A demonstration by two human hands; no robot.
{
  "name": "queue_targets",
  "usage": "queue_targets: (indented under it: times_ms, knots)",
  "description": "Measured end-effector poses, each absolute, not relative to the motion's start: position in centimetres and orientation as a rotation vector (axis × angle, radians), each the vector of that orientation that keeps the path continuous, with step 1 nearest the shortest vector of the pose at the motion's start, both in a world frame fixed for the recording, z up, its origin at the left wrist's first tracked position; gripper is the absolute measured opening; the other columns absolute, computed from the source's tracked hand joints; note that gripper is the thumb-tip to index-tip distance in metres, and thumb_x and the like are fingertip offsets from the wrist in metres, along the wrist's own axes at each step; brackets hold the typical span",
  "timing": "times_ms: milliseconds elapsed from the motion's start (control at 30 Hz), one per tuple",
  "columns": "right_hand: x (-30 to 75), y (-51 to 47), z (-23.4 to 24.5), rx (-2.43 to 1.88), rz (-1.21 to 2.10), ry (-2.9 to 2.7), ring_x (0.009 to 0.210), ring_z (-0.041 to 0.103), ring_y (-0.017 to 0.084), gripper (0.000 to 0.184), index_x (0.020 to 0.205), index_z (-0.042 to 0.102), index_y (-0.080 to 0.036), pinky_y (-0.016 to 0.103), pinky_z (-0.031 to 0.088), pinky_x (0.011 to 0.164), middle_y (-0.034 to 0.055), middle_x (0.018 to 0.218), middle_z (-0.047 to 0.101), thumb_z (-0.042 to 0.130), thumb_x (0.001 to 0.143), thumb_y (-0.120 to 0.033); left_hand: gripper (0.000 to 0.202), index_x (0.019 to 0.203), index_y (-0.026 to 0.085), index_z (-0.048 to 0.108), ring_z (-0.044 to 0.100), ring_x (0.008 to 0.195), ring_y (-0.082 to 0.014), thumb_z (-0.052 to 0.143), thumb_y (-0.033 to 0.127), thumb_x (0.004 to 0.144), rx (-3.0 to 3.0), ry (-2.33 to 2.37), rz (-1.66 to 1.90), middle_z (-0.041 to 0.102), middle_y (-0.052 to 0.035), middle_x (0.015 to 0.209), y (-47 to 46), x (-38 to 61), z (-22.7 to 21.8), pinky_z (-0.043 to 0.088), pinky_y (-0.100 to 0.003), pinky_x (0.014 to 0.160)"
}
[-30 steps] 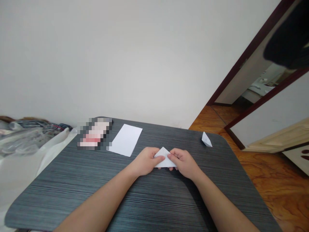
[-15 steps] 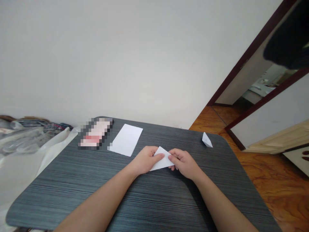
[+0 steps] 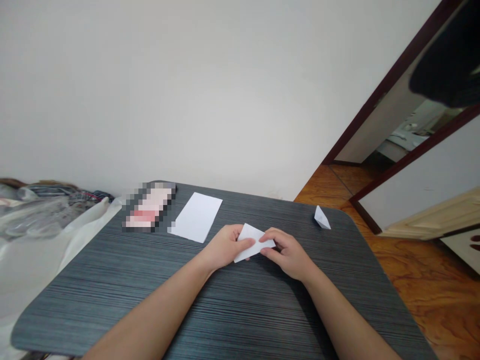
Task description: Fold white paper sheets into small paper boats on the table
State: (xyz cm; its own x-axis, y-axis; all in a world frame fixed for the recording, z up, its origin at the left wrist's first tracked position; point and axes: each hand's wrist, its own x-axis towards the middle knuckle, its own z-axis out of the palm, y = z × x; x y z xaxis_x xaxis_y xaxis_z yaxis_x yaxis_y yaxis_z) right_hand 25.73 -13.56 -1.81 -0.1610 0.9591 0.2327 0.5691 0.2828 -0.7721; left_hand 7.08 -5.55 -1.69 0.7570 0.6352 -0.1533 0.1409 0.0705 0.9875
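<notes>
A small piece of folded white paper (image 3: 247, 248) is held between my two hands, above the dark table. My left hand (image 3: 223, 247) pinches its left side, with the thumb lying on top and the fingers mostly hidden underneath. On the right, my right hand (image 3: 288, 255) has its thumb and index finger at the paper's right corner, closed on it. Beyond the left hand lies a flat stack of white paper (image 3: 198, 215). A small folded paper shape (image 3: 321, 218) stands at the far right of the table.
The dark wood-grain table (image 3: 255, 320) has a pale wall (image 3: 225, 100) behind it. A pixelated pinkish object (image 3: 150, 205) lies at its back left. Plastic-wrapped things (image 3: 48, 210) are heaped beyond the left edge. Wooden floor (image 3: 416, 260) and a doorway are to the right.
My right hand's fingers have shifted from gripping the paper's right side to pinching its corner from above. The paper's outline has gone from a triangle to a more four-sided shape.
</notes>
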Motion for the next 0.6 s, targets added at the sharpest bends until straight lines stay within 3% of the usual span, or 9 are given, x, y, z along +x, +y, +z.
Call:
queue_targets:
  times_ms: [233,433,600]
  knots:
    - [25.65,-13.47,-1.62,-1.307,0.627,-1.877,0.083,0.056,0.018,0.01,0.089,0.064,-0.021,0.032,0.044,0.074,0.007,0.093,0.06,0.056,0.084,-0.024,0.022,0.087,0.012,0.06,0.054,0.053,-0.0112,0.054,0.031,0.079,1.463,0.669,0.381,0.064,-0.0036,0.068,-5.48,6.97,-1.82,0.037,-0.019,0.046]
    - [25.79,-13.46,-1.86,-1.302,0.682,-1.877,0.076,0.056,0.016,0.015,0.095,0.062,-0.021,0.026,0.044,0.062,0.0063,0.094,0.059,0.059,0.081,-0.026,0.021,0.087,0.012,0.061,0.056,0.057,-0.0126,0.054,0.03,0.079,1.507,0.696,0.395,0.065,-0.0045,0.071,-5.39,6.97,-1.71,0.038,-0.02,0.047]
    - [25.64,-13.54,-1.85,-1.317,0.697,-1.874,0.074,0.054,0.015,0.021,0.098,0.058,-0.021,0.027,0.043,0.064,0.0055,0.094,0.058,0.063,0.078,-0.026,0.022,0.087,0.011,0.061,0.057,0.057,-0.0121,0.056,0.03,0.078,1.52,0.718,0.412,0.066,-0.0049,0.072,-5.43,6.93,-1.5,0.038,-0.019,0.048]
